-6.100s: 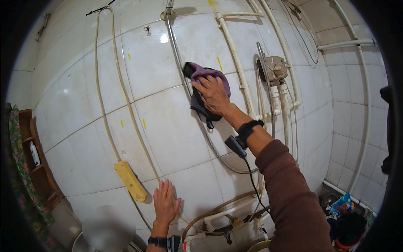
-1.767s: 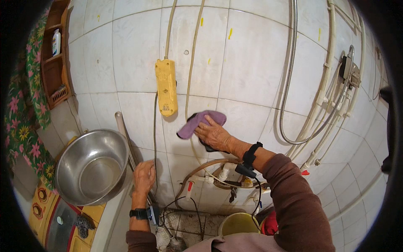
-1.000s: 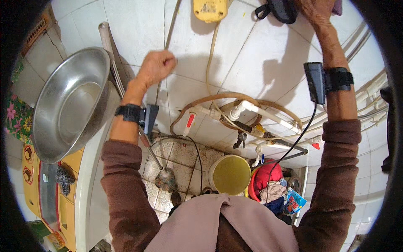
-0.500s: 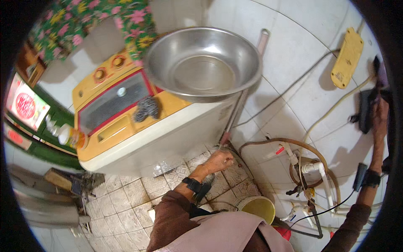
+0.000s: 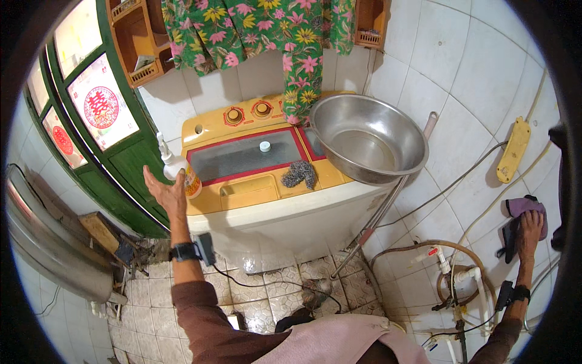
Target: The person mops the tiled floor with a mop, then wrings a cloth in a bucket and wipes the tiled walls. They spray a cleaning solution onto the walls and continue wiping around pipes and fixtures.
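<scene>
My left hand (image 5: pixel 168 193) is open, fingers spread, beside a white pump bottle (image 5: pixel 178 170) with an orange label on the left end of the washing machine (image 5: pixel 276 221). Its thumb overlaps the bottle in view; whether it touches, I cannot tell. At the far right my right hand (image 5: pixel 531 227) presses a purple cloth (image 5: pixel 522 207) against the tiled wall, fingers over it. A black piece (image 5: pixel 510 238) hangs beside the cloth. A dark mesh scrubber (image 5: pixel 297 175) lies on the machine's yellow top, and a wide steel basin (image 5: pixel 370 142) rests on its right end.
A yellow power strip (image 5: pixel 514 150) hangs on the right wall. Below are a red-handled tap (image 5: pixel 433 252), pipes and a brown hose (image 5: pixel 418 246). A long-handled tool (image 5: pixel 370 230) leans beside the machine. At left are a green door (image 5: pixel 130 203) and a steel tank (image 5: pixel 54 242).
My left hand has moved from low in the middle up and left to the pump bottle, its fingers now spread. The view has shifted, bringing my right hand and the purple cloth fully into sight.
</scene>
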`<action>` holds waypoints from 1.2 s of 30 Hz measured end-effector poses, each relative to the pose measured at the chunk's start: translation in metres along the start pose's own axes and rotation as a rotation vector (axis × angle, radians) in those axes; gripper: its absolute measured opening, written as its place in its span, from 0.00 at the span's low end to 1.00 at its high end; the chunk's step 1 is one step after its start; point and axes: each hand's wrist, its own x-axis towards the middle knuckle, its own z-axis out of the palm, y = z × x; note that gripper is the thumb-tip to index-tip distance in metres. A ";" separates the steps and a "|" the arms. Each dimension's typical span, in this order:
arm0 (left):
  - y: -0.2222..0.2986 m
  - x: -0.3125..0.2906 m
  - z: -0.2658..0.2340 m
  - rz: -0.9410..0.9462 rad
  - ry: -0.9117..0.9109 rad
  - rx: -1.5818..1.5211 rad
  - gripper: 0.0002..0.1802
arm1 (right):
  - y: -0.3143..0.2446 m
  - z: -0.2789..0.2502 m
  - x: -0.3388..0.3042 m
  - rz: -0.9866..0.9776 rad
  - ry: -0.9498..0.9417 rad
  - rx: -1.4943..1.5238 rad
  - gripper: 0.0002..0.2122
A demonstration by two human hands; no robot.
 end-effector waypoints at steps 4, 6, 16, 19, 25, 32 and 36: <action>-0.031 0.037 0.002 -0.133 -0.407 -0.340 0.58 | 0.003 0.002 0.002 0.334 -0.082 0.169 0.17; -0.037 0.048 0.008 -0.139 -0.546 -0.367 0.58 | 0.004 -0.007 -0.001 0.408 -0.017 0.333 0.19; -0.040 0.046 0.030 -0.164 -0.524 -0.711 0.30 | -0.081 -0.127 -0.061 0.813 0.174 0.569 0.19; -0.029 0.036 0.038 -0.086 -0.515 -0.641 0.30 | -0.121 -0.174 -0.069 0.926 0.217 0.649 0.19; 0.074 -0.014 0.027 -0.073 -0.989 -0.802 0.30 | -0.174 -0.234 -0.102 0.979 0.138 0.633 0.14; 0.326 -0.093 0.036 -0.161 -1.545 -1.333 0.35 | -0.241 -0.249 -0.181 1.098 0.035 0.737 0.14; 0.440 -0.105 0.031 0.210 -1.651 -1.421 0.38 | -0.278 -0.275 -0.227 1.209 -0.121 0.642 0.16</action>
